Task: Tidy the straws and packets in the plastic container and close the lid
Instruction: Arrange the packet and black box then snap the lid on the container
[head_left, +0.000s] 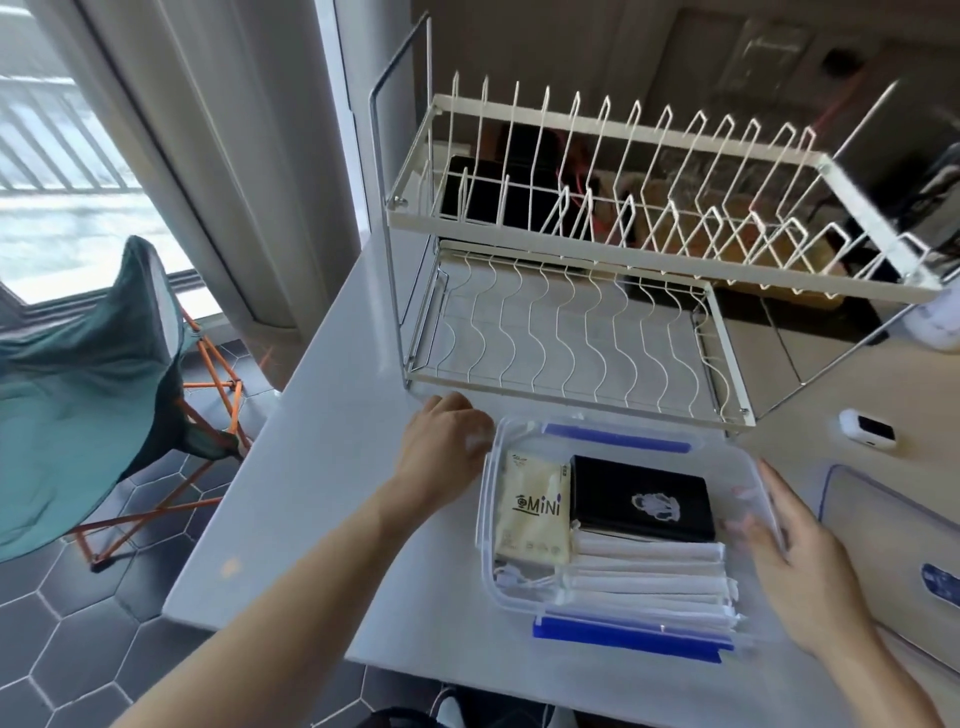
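A clear plastic container (485, 525) sits on the white counter in front of me. Inside it lie a cream "MiNi" packet (535, 512) on the left, a black packet (641, 499) at the far right, and several white wrapped straws (644, 571) side by side along the near side. A clear lid (519, 431) with blue latches (618, 439) at its far and near edges lies over the container. My left hand (447, 441) grips its far left corner. My right hand (800, 561) holds the right edge, its fingertips blurred behind the plastic.
A two-tier white wire dish rack (571, 332) stands just behind the container. To the right are a small white device (867, 428) and a beige board with a blue rim (893, 545). The counter edge (223, 519) drops to a tiled floor with a green folding chair (88, 389).
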